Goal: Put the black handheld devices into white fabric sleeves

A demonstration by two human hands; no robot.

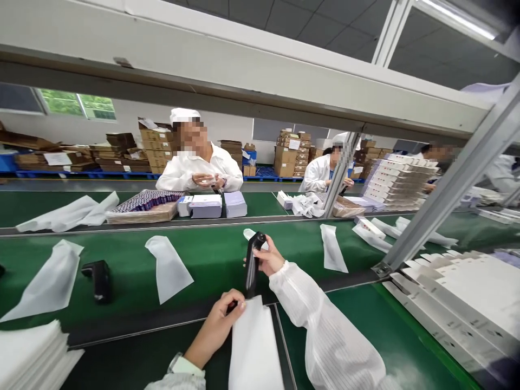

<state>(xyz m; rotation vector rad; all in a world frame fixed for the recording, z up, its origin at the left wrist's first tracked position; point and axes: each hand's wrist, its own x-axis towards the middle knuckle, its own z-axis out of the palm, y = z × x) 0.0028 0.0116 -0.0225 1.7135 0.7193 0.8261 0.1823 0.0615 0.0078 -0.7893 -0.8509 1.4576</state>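
My right hand (268,259) grips a black, angled handheld device (252,268) by its upper part, so that it stands nearly upright over the bench edge. Just below its lower end lies a white, soft-looking sleeve or sheet (255,346), pointing toward me. At the sleeve's far end my left hand (225,317) has its thumb and fingers closed on the edge. I cannot tell whether the device's tip is inside the sleeve. On the green belt (219,254) to the left rests another black angled device (99,280).
White sleeves (168,268) lie spaced along the belt. A stack of white sheets (32,352) is at lower left, flat white boxes (467,303) at right. A metal post (455,179) and overhead beam (244,65) frame the station. Across the belt, a person (203,162) works beside a filled tray (142,208).
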